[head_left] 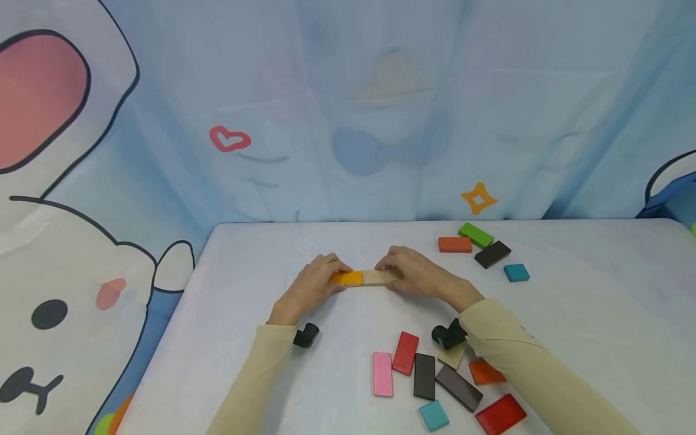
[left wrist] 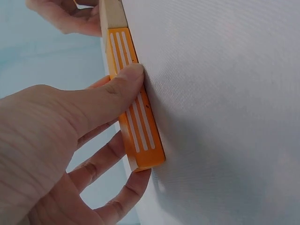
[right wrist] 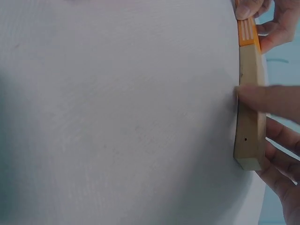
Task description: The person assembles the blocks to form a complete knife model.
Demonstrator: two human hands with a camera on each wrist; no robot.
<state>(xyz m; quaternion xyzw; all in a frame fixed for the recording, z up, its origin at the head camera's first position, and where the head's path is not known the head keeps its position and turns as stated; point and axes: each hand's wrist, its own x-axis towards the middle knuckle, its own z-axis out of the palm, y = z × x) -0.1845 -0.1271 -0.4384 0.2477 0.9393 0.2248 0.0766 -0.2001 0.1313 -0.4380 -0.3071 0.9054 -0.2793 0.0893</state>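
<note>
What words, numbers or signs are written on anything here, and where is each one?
No words, numbers or brands can be read anywhere, only plain marks:
Orange rectangular block: white stripes, no letters.
Pale tan rectangular block: one tiny dark dot.
Pale blue cloth backdrop: a red heart outline and an orange star outline.
The loose coloured blocks look too small to tell about tiny marks.

High head view facing forward-down, close-up wrist views, sharing orange block (left wrist: 141, 119)

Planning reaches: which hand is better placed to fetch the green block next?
Probably the right hand: though gripping the wooden block, it's nearer the green block than the left hand, which grips the orange block.
</note>
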